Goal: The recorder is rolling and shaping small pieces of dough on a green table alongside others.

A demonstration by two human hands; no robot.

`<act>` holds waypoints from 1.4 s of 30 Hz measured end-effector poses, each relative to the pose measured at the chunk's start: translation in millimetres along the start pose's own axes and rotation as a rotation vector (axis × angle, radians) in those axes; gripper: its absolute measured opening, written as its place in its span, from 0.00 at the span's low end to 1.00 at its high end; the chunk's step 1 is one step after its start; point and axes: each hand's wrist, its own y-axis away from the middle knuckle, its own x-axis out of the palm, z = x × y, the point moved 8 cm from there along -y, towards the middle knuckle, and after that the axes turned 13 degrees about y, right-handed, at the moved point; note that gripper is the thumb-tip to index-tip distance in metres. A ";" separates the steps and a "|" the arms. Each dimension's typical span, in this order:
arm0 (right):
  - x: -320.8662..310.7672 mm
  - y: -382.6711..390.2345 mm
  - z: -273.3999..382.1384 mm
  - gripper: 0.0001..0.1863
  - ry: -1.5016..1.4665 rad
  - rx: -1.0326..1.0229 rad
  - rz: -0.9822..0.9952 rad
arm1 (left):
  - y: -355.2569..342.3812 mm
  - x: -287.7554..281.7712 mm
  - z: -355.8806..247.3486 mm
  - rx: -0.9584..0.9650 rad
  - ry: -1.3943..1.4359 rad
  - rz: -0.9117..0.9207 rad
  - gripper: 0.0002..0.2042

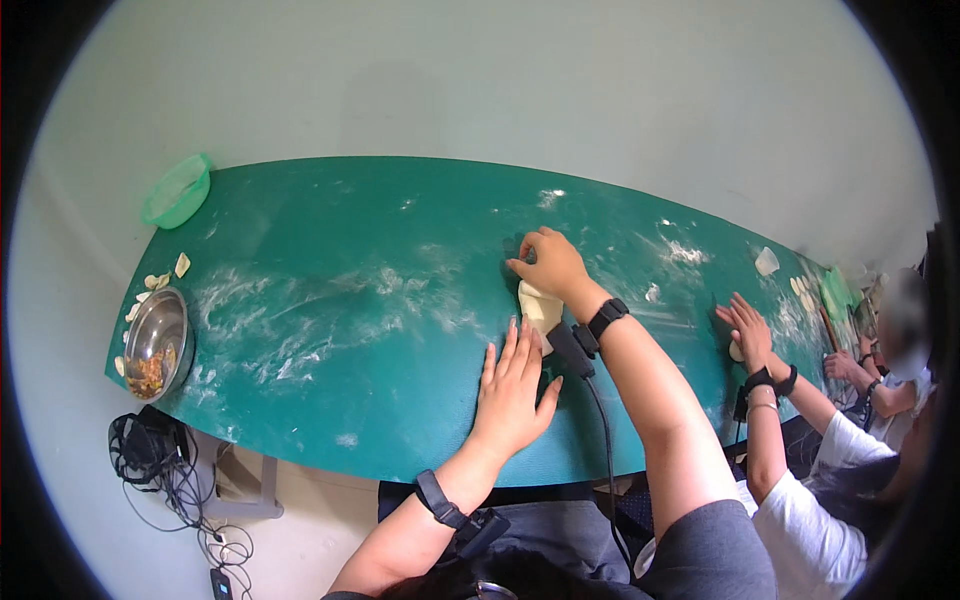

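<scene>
**Head view: two hands at a piece of dough on a floured green table**

Head camera looks down on our two bare hands over the long green table [330,230], its top streaked with white flour. Our right hand [548,264] is curled, fingers bent down onto the far end of a pale, soft lump of dough [538,306]; whether the fingers truly pinch the dough or only press on it we cannot tell. Our left hand [512,390] lies flat and open, fingers spread and pointing away from us, palm on the table, with its fingertips just beside the near end of the dough. So the dough sits between our two hands, under the right wrist, on the table.

Each wrist carries a black band [607,318], and a black cable runs back from the right one toward our lap.

Well to the left of our hands, at the table's near edge, stands a round steel bowl [157,343] with chopped filling in it, small folded dough pieces [182,264] lying near it. Further off, at the far left corner, rests a light green plastic basket [178,190]. To the right of our right arm, another person's hands [748,325] press on the same table.
</scene>
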 end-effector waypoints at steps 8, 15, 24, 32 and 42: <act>-4.3 19.1 14.6 0.11 0.042 -0.227 -0.205 | 2.2 3.9 -1.0 -0.002 -0.048 0.057 0.36; -10.1 20.4 30.0 0.11 -0.097 -0.428 -0.352 | 2.9 7.5 -0.4 -0.023 -0.042 0.074 0.37; 7.7 -15.6 11.8 0.10 -0.086 -0.345 -0.348 | -1.2 10.3 -2.8 -0.064 -0.031 0.109 0.36; 25.5 -27.4 4.2 0.20 0.003 -0.319 -0.233 | -2.6 0.0 -5.6 -0.042 0.051 0.064 0.32; 28.4 1.4 13.2 0.32 0.133 -0.319 0.120 | -5.5 -22.7 -3.2 -0.044 0.083 -0.155 0.26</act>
